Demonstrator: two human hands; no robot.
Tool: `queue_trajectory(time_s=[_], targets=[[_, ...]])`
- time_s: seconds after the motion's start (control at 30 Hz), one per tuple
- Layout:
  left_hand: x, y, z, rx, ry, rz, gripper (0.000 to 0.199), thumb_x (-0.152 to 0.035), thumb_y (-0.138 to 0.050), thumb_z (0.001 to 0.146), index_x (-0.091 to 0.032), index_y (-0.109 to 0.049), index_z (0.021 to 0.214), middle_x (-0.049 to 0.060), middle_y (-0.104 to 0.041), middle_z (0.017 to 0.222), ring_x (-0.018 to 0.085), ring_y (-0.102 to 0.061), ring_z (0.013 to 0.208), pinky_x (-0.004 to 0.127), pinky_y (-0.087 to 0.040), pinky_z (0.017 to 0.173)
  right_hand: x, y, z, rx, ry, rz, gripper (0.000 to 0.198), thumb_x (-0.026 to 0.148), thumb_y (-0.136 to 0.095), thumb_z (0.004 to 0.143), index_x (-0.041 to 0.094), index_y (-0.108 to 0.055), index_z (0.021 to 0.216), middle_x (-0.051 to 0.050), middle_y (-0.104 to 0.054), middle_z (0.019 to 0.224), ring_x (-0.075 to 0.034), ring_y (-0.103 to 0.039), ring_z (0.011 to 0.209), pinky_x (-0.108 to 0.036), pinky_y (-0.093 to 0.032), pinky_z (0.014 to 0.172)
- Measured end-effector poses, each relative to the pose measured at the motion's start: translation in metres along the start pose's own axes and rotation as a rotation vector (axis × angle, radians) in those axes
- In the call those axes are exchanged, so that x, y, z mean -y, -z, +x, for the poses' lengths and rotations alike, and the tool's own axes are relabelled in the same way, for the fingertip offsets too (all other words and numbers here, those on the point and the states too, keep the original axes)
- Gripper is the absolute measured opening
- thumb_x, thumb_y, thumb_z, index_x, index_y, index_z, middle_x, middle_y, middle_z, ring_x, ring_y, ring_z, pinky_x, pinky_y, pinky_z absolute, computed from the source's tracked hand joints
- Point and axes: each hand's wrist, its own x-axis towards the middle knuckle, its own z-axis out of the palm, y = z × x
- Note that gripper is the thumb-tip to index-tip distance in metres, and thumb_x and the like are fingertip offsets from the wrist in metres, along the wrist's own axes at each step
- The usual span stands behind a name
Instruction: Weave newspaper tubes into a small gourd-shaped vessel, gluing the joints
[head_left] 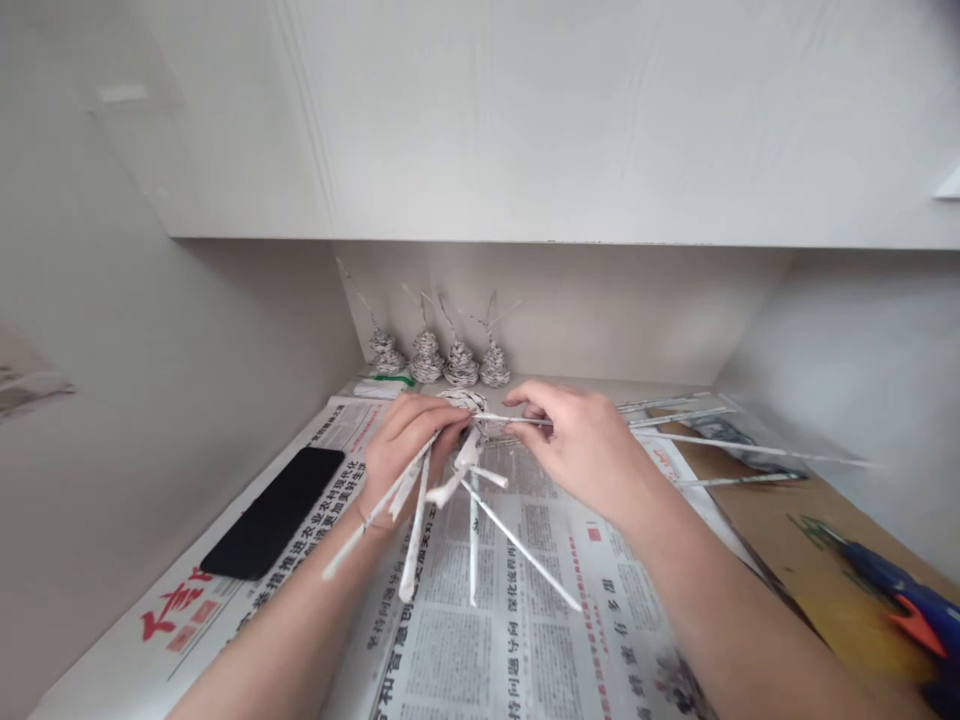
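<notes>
My left hand [405, 440] is closed around a small woven piece of rolled newspaper [463, 400], whose coiled top shows beyond my fingers. Several loose paper tubes [474, 540] fan out from it toward me, over the newspaper. My right hand [581, 440] pinches a thin rolled-paper tube [510, 419] that runs level across to the woven piece, beside my left fingertips. The far end of that tube passes behind my right hand, and most of the woven body is hidden by my left hand.
Several woven paper gourds [460, 364] stand along the back wall. A black phone [274, 515] lies left on the newspaper [540, 600]. Spare paper tubes [750, 444] rest at right above brown cardboard [750, 500], near a blue glue gun [885, 580]. A white panel [525, 130] hangs overhead.
</notes>
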Motion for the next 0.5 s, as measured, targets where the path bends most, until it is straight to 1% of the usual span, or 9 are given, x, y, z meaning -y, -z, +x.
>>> queue_trajectory(time_s=[0.1,0.17,0.27,0.37,0.5], targets=[[-0.003,0.001,-0.002,-0.056,-0.051,0.035,0.025,-0.012,-0.07,0.08,-0.022,-0.068,0.102,0.004,-0.069,0.092,0.017,-0.064,0.086,0.032,-0.053,0.079,0.009,0.004,-0.003,-0.149,0.093,-0.082,0.012,0.017,-0.06,0.087,0.023,-0.064,0.097,-0.002,-0.07,0.094,-0.019,-0.063,0.089,-0.032,-0.046,0.08],[-0.005,0.002,-0.002,-0.08,-0.084,0.046,0.027,-0.011,-0.07,0.079,-0.022,-0.067,0.104,0.004,-0.069,0.093,0.017,-0.065,0.086,0.032,-0.053,0.079,0.014,0.005,-0.005,-0.232,0.145,-0.119,0.009,0.017,-0.056,0.089,0.022,-0.063,0.092,-0.003,-0.069,0.088,-0.019,-0.061,0.086,-0.033,-0.045,0.078],[-0.006,0.003,-0.002,-0.097,-0.117,0.061,0.025,-0.011,-0.069,0.081,-0.021,-0.066,0.103,0.003,-0.069,0.094,0.017,-0.065,0.087,0.032,-0.053,0.08,0.017,0.005,-0.006,-0.318,0.207,-0.139,0.011,0.017,-0.052,0.092,0.022,-0.062,0.09,-0.003,-0.067,0.084,-0.018,-0.059,0.079,-0.033,-0.045,0.075],[-0.006,0.004,-0.001,-0.115,-0.1,0.07,0.023,-0.012,-0.068,0.082,-0.021,-0.066,0.103,0.004,-0.069,0.093,0.017,-0.065,0.087,0.032,-0.053,0.081,0.018,0.005,-0.005,-0.341,0.239,-0.127,0.01,0.016,-0.054,0.091,0.022,-0.061,0.091,-0.003,-0.067,0.083,-0.018,-0.058,0.077,-0.032,-0.045,0.074],[-0.005,0.004,0.0,-0.128,-0.108,0.09,0.023,-0.011,-0.067,0.082,-0.021,-0.066,0.103,0.004,-0.068,0.093,0.017,-0.064,0.087,0.032,-0.052,0.081,0.019,0.005,-0.005,-0.314,0.229,-0.085,0.012,0.018,-0.057,0.09,0.021,-0.062,0.1,-0.004,-0.068,0.089,-0.019,-0.061,0.084,-0.033,-0.046,0.078]])
